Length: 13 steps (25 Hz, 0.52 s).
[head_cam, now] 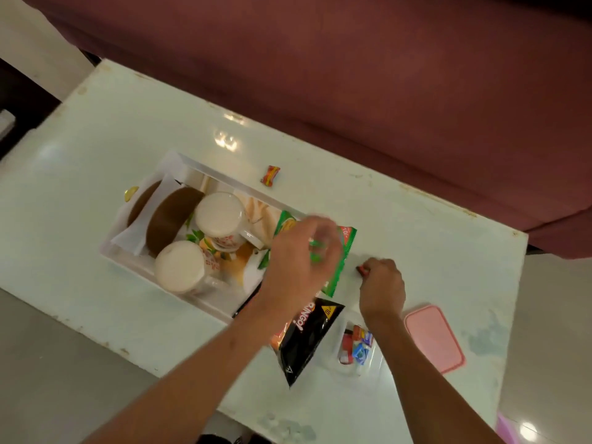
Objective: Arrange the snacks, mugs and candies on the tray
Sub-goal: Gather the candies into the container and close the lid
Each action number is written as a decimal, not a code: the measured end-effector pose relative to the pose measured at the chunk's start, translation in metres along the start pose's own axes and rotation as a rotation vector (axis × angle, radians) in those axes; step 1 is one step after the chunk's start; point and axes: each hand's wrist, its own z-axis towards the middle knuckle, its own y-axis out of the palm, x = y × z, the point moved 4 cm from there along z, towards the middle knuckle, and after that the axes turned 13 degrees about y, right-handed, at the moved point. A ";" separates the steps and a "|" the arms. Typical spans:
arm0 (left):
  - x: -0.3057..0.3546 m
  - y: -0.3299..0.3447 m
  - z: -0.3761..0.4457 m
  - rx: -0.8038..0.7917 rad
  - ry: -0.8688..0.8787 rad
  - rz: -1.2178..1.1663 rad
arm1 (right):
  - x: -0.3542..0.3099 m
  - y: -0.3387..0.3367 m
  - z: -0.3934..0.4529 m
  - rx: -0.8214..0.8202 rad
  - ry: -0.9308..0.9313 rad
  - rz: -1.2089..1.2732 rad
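Left hand (299, 251), blurred, is seen over the green snack packet (344, 248) at the tray (166, 285) right end; its grip cannot be told. Right hand (381, 283) is pinched on a red candy (361, 269) just right of the packet. The candy should be lifted clear before being carried to the tray.

The black snack packet (307, 338) reads "BINGO!" and "10"; the green packet (344, 248) shows "10/-".

You see a white tray (128, 254), a green snack packet (344, 251), a black Bingo packet (307, 341), a red-and-yellow candy (270, 175), a pink lid (434, 338) and a pale green table (128, 129).
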 end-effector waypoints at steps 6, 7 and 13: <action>-0.110 0.003 0.115 -0.488 -0.254 0.739 | -0.004 -0.004 0.000 -0.046 -0.088 -0.138; -0.125 0.003 0.119 -0.574 -0.315 0.803 | -0.005 -0.004 -0.001 -0.051 -0.100 -0.154; -0.166 0.004 0.121 -0.618 -0.428 0.860 | -0.009 0.000 0.004 -0.053 -0.070 -0.172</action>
